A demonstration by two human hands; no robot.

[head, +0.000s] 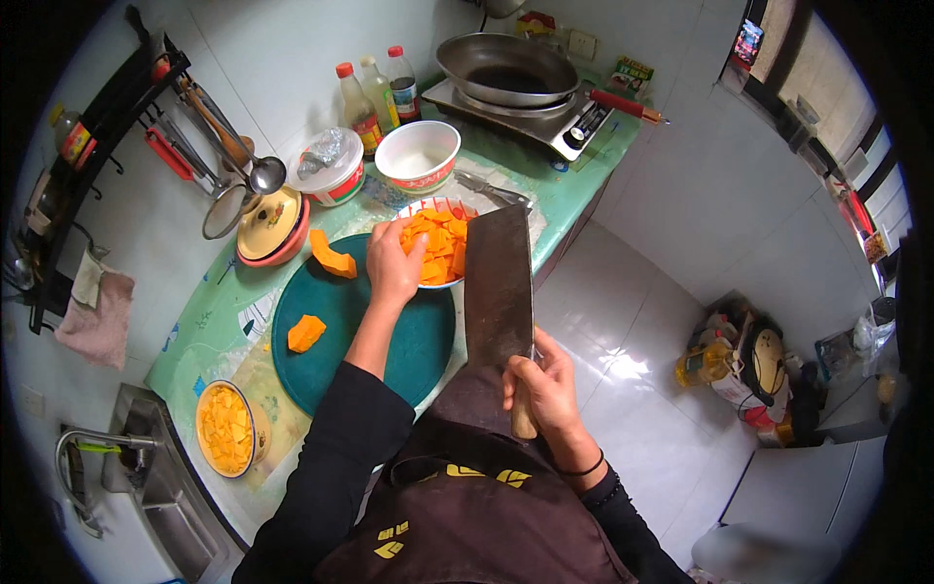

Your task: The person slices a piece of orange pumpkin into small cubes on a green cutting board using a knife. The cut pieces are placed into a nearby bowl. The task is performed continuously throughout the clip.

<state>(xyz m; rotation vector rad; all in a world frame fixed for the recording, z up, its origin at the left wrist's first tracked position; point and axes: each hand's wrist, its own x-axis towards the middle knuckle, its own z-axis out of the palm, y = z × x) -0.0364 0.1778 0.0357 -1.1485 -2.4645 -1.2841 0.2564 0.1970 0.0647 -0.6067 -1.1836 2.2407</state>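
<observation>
My right hand (540,383) grips the wooden handle of a cleaver (500,285), its broad dark blade raised beside a bowl. My left hand (394,264) is at the left side of that bowl, its fingers at the orange pumpkin slices (444,248) heaped inside; whether it holds any cannot be told. The bowl's red-and-white rim (438,203) shows behind the slices. Below my left forearm lies a round green cutting board (408,350). One pumpkin chunk (306,333) rests on the board, and a curved pumpkin piece (332,255) lies over its upper left edge.
An enamel bowl of yellow-orange pieces (225,428) stands near the steel sink (179,518). Beyond the board are a lidded tub (328,166), a white tub (418,155), a pair of kitchen shears (492,190), sauce bottles (359,109) and a frying pan (508,69) on a cooktop.
</observation>
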